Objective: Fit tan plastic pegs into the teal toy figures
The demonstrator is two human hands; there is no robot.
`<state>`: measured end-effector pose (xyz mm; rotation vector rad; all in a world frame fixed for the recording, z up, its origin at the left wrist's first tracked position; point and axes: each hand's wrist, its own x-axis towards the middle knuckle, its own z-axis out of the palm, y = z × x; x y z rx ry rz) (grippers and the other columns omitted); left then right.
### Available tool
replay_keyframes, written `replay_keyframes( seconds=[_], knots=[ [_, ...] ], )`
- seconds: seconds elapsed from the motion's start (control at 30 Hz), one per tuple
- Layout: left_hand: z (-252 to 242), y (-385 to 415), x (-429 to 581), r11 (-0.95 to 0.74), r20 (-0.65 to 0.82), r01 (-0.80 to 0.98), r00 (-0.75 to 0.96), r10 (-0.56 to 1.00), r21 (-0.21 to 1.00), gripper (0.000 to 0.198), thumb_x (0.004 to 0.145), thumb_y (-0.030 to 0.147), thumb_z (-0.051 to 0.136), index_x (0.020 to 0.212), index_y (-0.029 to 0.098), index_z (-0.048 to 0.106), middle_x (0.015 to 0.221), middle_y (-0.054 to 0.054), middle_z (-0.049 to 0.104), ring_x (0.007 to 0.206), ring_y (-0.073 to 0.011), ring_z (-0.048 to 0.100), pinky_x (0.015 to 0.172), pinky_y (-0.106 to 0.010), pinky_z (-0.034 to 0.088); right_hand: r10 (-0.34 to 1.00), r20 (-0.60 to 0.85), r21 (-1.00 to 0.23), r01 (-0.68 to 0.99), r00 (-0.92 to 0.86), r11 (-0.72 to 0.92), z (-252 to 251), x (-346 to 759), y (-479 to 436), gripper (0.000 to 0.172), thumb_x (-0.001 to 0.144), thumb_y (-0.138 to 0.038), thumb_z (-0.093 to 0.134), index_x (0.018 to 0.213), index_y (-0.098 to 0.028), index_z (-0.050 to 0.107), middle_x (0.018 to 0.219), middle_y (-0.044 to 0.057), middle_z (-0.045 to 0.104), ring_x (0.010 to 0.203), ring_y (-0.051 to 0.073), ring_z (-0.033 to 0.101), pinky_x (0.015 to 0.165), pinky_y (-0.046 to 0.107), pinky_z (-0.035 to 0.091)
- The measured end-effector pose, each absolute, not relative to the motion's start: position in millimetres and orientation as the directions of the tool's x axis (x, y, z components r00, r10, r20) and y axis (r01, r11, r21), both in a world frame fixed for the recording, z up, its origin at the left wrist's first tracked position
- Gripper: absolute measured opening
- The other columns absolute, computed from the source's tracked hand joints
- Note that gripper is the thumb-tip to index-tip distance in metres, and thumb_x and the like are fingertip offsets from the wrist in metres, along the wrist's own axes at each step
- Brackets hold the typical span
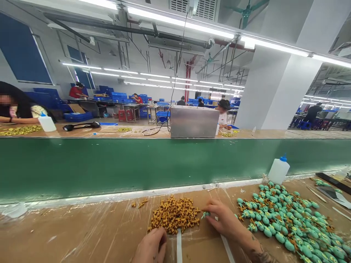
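My left hand [150, 247] rests at the near edge of the table, fingers curled at the front of a heap of small tan plastic pieces [173, 214]; what it pinches, if anything, is hidden. My right hand [223, 218] lies just right of that heap, its fingers pinched on a small teal toy piece [206, 214]. A wide spread of teal toy pieces with orange parts [287, 223] covers the table to the right of my right hand.
A white squeeze bottle with a blue cap [279, 169] stands by the green conveyor belt [109, 164]. A metal box [194, 121] sits across the belt. Other people work at the far side and at distant tables. Flat tools [333, 182] lie at the far right.
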<state>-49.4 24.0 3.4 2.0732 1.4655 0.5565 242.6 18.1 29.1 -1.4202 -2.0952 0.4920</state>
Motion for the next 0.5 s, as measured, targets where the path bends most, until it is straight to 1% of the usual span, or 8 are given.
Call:
replay_keyframes(
  seconds=[0.03,0.1,0.17,0.23,0.3,0.33,0.4,0.5],
  knots=[
    [6.4,21.3,-44.6,-0.245,0.015,0.676,0.327,0.945,0.695,0.023,0.082,0.011,0.046,0.079,0.018,0.067,0.079,-0.005,0.069,0.075,-0.0206,0.062,0.072,-0.029,0.044,0.93,0.247,-0.663,0.652,-0.272,0.367,28.6,244.1,9.0,0.029,0.085,-0.014,0.06,0.108,-0.019,0.077,0.096,0.007,0.063,0.087,0.025,0.061,0.077,0.032,0.048],
    [10.7,15.1,-33.0,-0.178,-0.017,0.54,0.337,0.941,0.822,0.02,0.083,0.02,0.052,0.083,0.018,0.072,0.083,-0.005,0.071,0.078,-0.0211,0.062,0.074,-0.03,0.045,0.939,0.245,-0.842,0.427,-0.241,0.329,24.2,246.8,-10.9,0.021,0.085,-0.023,0.066,0.102,-0.022,0.078,0.096,0.005,0.059,0.082,0.022,0.059,0.067,0.026,0.045],
    [10.7,8.1,-19.8,-0.046,-0.087,0.351,0.353,0.931,0.935,0.019,0.08,0.029,0.059,0.083,0.018,0.074,0.08,-0.004,0.069,0.076,-0.0201,0.062,0.071,-0.029,0.046,0.95,0.236,-0.946,0.174,-0.206,0.273,15.0,248.1,-29.0,0.014,0.082,-0.029,0.077,0.095,-0.023,0.078,0.093,0.002,0.056,0.079,0.02,0.055,0.065,0.024,0.041],
    [6.8,1.2,-6.7,0.133,-0.184,0.154,0.391,0.902,0.979,0.019,0.074,0.034,0.067,0.081,0.017,0.072,0.071,-0.001,0.067,0.069,-0.0177,0.061,0.065,-0.027,0.046,0.952,0.238,-0.971,-0.014,-0.192,0.24,3.0,247.5,-42.2,0.021,0.08,-0.033,0.088,0.094,-0.025,0.076,0.09,0.001,0.056,0.077,0.019,0.051,0.065,0.022,0.039],
    [1.4,-4.7,4.3,0.277,-0.253,0.006,0.431,0.866,0.961,0.023,0.067,0.034,0.075,0.08,0.016,0.069,0.063,0.003,0.064,0.06,-0.0146,0.058,0.06,-0.026,0.044,0.945,0.257,-0.959,-0.177,-0.204,0.223,-7.9,245.3,-49.5,0.03,0.078,-0.039,0.096,0.096,-0.026,0.076,0.089,0.0,0.057,0.076,0.018,0.049,0.065,0.021,0.039],
    [-0.9,-6.9,8.6,0.312,-0.265,-0.036,0.442,0.857,0.949,0.027,0.064,0.035,0.078,0.079,0.016,0.067,0.06,0.003,0.064,0.057,-0.0131,0.056,0.059,-0.025,0.043,0.939,0.262,-0.947,-0.245,-0.221,0.206,-12.0,243.7,-51.3,0.032,0.078,-0.041,0.097,0.098,-0.027,0.077,0.09,0.0,0.058,0.076,0.017,0.05,0.065,0.021,0.04],
    [-3.9,-9.5,14.2,0.341,-0.281,-0.056,0.448,0.849,0.939,0.035,0.059,0.04,0.085,0.074,0.016,0.065,0.057,0.005,0.062,0.053,-0.0103,0.052,0.055,-0.023,0.04,0.931,0.259,-0.924,-0.347,-0.259,0.16,-16.7,240.0,-52.4,0.034,0.077,-0.039,0.099,0.101,-0.028,0.079,0.093,0.001,0.058,0.076,0.015,0.052,0.066,0.02,0.042],
    [-4.0,-9.6,16.1,0.379,-0.336,-0.01,0.444,0.831,0.925,0.048,0.053,0.05,0.09,0.072,0.015,0.064,0.054,0.006,0.058,0.049,-0.0076,0.049,0.052,-0.022,0.035,0.922,0.269,-0.878,-0.464,-0.279,0.117,-18.0,234.0,-51.7,0.036,0.076,-0.035,0.102,0.104,-0.031,0.079,0.095,0.0,0.059,0.074,0.013,0.055,0.064,0.018,0.044]
  ],
)
